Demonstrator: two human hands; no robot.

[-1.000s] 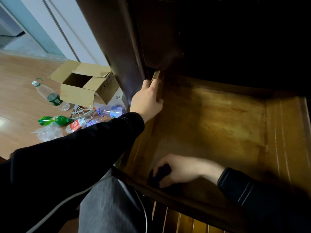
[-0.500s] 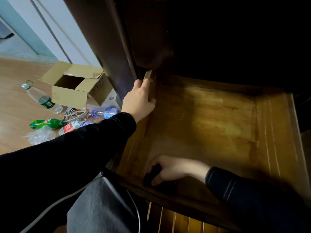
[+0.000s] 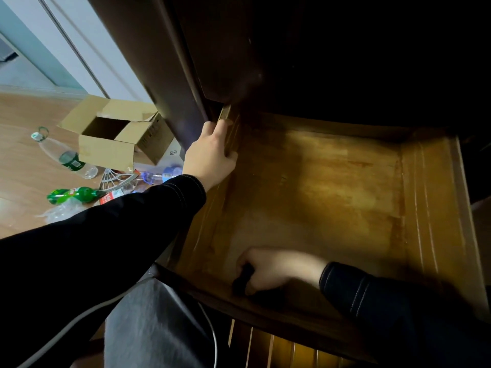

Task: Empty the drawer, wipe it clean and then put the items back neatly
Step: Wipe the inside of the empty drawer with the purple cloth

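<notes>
Fingers (image 3: 255, 258) of right hand (image 3: 276, 270) clutch cloth (image 3: 243, 279) on drawer (image 3: 318, 195) floor; left hand (image 3: 210, 158) grips its wall.

L hand (image 3: 210, 155) fwd, R hand (image 3: 268, 269) low (fingers curled)

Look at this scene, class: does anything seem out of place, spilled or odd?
Yes. Plastic bottles lie on their sides, scattered on the floor beside an open cardboard box, left of the drawer. That fits an emptied drawer. The drawer's base looks patchy and worn; no spill shows.
</notes>
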